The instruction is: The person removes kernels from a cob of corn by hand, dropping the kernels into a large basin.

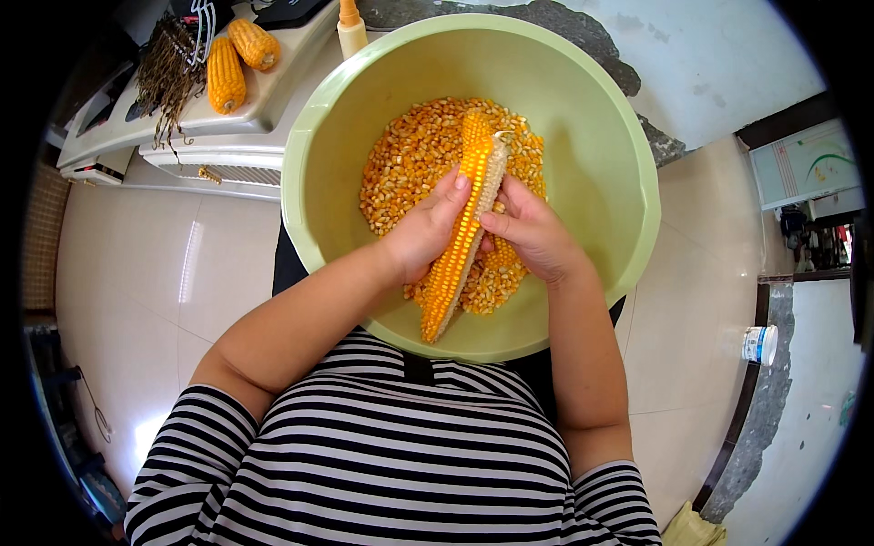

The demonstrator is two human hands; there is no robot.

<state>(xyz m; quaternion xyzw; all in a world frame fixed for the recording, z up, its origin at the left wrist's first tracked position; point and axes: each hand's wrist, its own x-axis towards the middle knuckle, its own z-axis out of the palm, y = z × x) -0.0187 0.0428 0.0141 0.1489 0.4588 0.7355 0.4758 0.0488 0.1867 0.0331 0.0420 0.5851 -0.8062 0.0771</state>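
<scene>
My left hand is wrapped around a dried corn cob, its thumb lying along the yellow kernel rows. The cob slants over the basin, its upper end tilted away from me. Its right-hand side is bare and pale, with the kernels gone. On that bare strip my right hand presses its thumb, while the other fingers curl around and partly behind the cob. Below lie loose corn kernels in a light green plastic basin. Another kernel-covered cob shows partly behind the held one; the rest of it is hidden.
Two whole corn cobs rest on a pale tabletop at upper left, beside a dried plant bundle. A bottle with an orange top stands behind the basin. On the right is a white tub near the wall.
</scene>
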